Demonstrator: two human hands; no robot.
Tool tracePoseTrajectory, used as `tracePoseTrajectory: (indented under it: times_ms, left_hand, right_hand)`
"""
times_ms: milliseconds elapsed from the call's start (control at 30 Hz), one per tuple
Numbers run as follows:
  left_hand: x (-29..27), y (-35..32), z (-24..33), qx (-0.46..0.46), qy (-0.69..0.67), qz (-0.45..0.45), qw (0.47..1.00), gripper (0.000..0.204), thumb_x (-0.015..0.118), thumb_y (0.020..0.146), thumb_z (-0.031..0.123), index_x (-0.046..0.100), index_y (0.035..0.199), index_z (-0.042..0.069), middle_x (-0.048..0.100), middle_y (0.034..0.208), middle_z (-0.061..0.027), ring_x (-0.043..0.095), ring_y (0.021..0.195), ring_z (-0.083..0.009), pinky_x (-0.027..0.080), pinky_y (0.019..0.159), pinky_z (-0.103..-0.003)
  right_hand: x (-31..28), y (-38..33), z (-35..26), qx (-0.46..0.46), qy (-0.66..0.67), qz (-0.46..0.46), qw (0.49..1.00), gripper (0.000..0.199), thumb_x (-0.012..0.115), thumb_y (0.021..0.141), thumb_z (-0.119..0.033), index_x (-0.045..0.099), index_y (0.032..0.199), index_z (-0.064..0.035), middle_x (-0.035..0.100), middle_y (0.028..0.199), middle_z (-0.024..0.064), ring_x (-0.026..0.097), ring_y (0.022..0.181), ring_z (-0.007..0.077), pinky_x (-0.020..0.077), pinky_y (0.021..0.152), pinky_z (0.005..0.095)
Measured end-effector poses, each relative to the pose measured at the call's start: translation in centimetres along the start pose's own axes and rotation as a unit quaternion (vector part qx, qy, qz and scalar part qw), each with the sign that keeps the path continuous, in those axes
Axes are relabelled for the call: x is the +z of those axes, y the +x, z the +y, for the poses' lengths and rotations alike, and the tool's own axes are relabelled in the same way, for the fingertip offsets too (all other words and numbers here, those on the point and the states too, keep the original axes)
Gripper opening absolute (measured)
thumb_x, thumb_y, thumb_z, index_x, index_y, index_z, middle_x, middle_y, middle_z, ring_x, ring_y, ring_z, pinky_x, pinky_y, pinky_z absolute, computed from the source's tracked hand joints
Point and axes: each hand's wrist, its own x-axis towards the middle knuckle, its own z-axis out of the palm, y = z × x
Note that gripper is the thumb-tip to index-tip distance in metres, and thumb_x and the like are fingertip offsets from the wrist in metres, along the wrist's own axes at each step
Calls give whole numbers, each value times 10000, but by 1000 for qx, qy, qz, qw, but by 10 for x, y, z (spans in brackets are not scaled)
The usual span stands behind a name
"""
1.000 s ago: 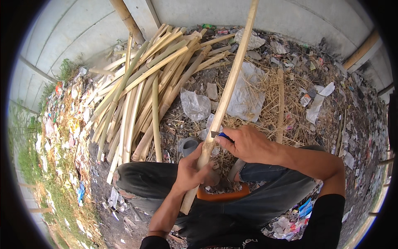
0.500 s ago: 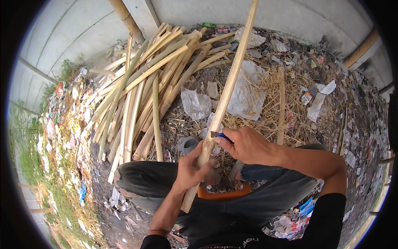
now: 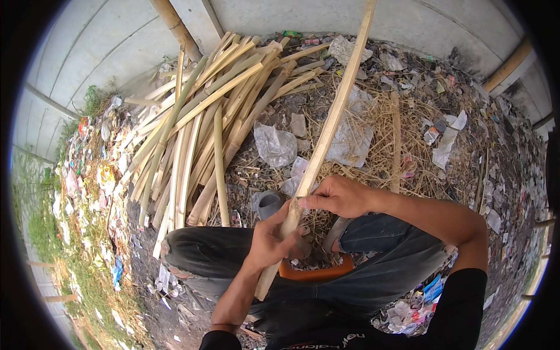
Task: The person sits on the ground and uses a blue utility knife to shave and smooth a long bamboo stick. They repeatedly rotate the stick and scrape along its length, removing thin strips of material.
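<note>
A long pale bamboo strip (image 3: pixel 329 125) runs from between my knees up and away to the top of the view. My left hand (image 3: pixel 269 239) is wrapped around its lower part. My right hand (image 3: pixel 340 195) sits just above, fingers curled against the strip; a thin dark object shows at its fingertips, too small to identify. I am seated with my knees apart, and an orange edge (image 3: pixel 315 272) shows under my legs.
A pile of split bamboo strips (image 3: pixel 204 125) lies on the ground ahead to the left. Dry straw, plastic bags (image 3: pixel 274 146) and litter cover the dirt. A grey concrete wall (image 3: pixel 105 46) curves behind, with bamboo poles leaning on it.
My right hand has slid slightly down and right along the strip. The left hand and the strip stay nearly in place.
</note>
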Motion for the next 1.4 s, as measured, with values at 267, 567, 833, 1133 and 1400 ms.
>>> tracePoseTrajectory:
  times_ms: [267,567,833,1133,1400]
  left_hand:
    - [-3,1,21,-51,-131,-29,990,633,606,938,-63,407,1538,-81,618,682,-23,491,425,-45,396,403,-203]
    - [-10,-1,8,-54,-188,-60,979,627,615,948,-57,426,1545,-44,664,802,-21,515,455,-42,398,404,-212]
    - [-9,1,9,-45,-186,-49,980,624,596,944,-51,421,1543,-54,624,720,-20,487,422,-54,385,381,-219]
    - [-13,1,5,-40,-222,-69,972,613,575,951,-59,422,1544,-54,614,657,-14,487,413,-52,378,392,-216]
    - [-10,1,8,-44,-224,-72,971,613,582,950,-59,421,1541,-59,694,839,-62,519,446,-50,396,396,-206]
  right_hand:
    - [-17,-9,-6,-107,-173,231,952,441,579,1021,-413,645,847,-13,626,616,183,624,572,415,476,560,490]
    - [2,-9,-9,-92,-231,230,941,331,539,1050,-301,607,932,1,625,592,195,646,567,426,490,520,520]
    - [5,-12,-14,-104,-231,217,943,338,552,1048,-304,605,927,7,594,558,215,644,564,439,493,510,519]
    - [12,-11,-10,-106,-182,221,952,412,562,1026,-345,621,852,23,594,557,238,651,574,456,507,527,529]
    - [-2,-3,-16,7,-44,117,992,553,563,1020,-466,680,768,12,626,617,240,680,632,441,506,578,497]
